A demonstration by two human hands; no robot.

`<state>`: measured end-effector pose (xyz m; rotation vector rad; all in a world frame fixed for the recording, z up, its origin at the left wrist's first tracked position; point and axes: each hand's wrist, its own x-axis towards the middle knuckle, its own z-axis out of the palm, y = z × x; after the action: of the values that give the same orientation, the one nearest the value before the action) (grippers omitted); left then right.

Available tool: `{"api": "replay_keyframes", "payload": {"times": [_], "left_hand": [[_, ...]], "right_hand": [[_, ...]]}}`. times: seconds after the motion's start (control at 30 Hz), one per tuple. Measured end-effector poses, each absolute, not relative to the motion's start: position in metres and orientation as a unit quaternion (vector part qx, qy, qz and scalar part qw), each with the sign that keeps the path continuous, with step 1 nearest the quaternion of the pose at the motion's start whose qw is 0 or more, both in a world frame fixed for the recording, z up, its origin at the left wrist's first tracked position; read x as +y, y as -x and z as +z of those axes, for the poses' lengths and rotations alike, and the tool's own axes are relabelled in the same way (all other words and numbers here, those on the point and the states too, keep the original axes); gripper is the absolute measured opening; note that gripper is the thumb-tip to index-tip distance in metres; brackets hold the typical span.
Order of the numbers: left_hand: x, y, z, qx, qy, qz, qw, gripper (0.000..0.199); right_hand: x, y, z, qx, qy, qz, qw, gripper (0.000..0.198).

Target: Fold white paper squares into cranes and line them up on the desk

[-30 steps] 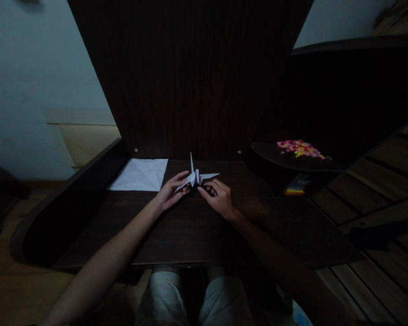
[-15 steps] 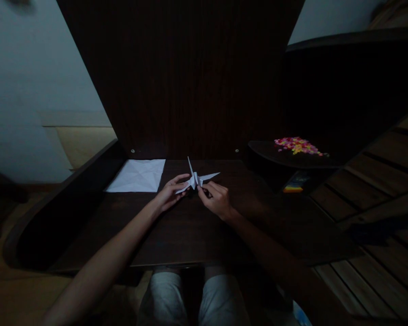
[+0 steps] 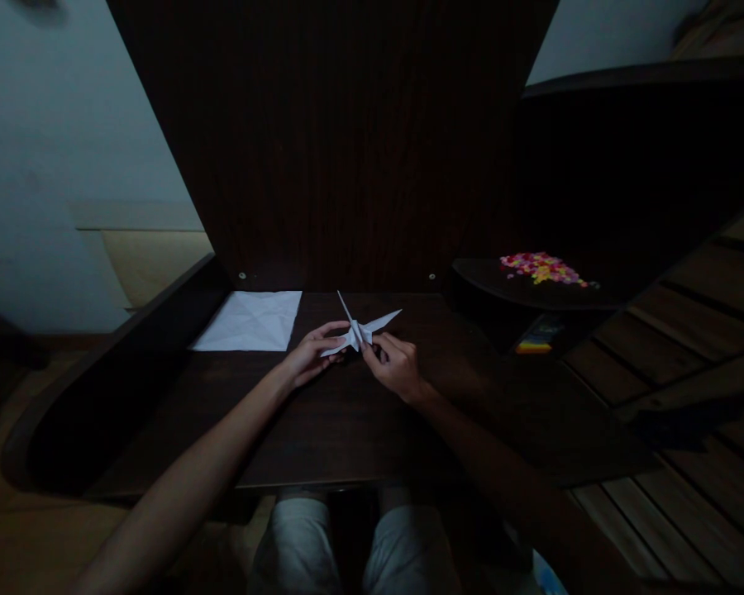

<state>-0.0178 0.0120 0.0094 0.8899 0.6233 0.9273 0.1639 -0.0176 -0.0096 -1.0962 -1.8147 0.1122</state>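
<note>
Evidently I'm at a shaping step: the folded paper crane (image 3: 358,332) sits between my hands over the desk (image 3: 322,438) — left hand (image 3: 310,357) pinching one wing, right hand (image 3: 395,364) pinching near its body. Next calls for light, even fingertip pressure, I'd judge.

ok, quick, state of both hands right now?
Left hand: closed, holding the white paper crane by its left wing.
Right hand: closed, thumb and fingers pinching the same crane near its body.
</note>
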Motion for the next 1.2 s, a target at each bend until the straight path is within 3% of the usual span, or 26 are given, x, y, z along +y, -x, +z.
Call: {"api": "replay_keyframes", "payload": {"times": [0.37,0.8,0.9,1.0,1.1,1.2], "left_hand": [[0.012,0.019,0.009,0.311,-0.429,0.409,0.743,0.041],[0.01,0.016,0.014,0.324,-0.441,0.438,0.713,0.029],[0.01,0.016,0.009,0.381,-0.5,0.509,0.588,0.028],[0.004,0.018,0.006,0.423,-0.624,0.582,0.306,0.031],[-0.006,0.015,0.005,0.408,-0.723,0.555,0.054,0.017],[-0.015,0.006,0.002,0.365,-0.782,0.501,-0.06,0.02]], "right_hand": [[-0.019,-0.164,-0.006,-0.762,0.407,-0.07,0.499,0.018],[-0.016,-0.165,-0.009,-0.763,0.391,-0.113,0.502,0.017],[-0.016,-0.166,-0.009,-0.742,0.417,-0.124,0.511,0.019],[-0.015,-0.166,-0.008,-0.72,0.444,-0.128,0.518,0.023],[-0.015,-0.165,-0.007,-0.708,0.46,-0.128,0.521,0.026],[-0.015,-0.163,-0.007,-0.7,0.472,-0.129,0.52,0.026]]}}
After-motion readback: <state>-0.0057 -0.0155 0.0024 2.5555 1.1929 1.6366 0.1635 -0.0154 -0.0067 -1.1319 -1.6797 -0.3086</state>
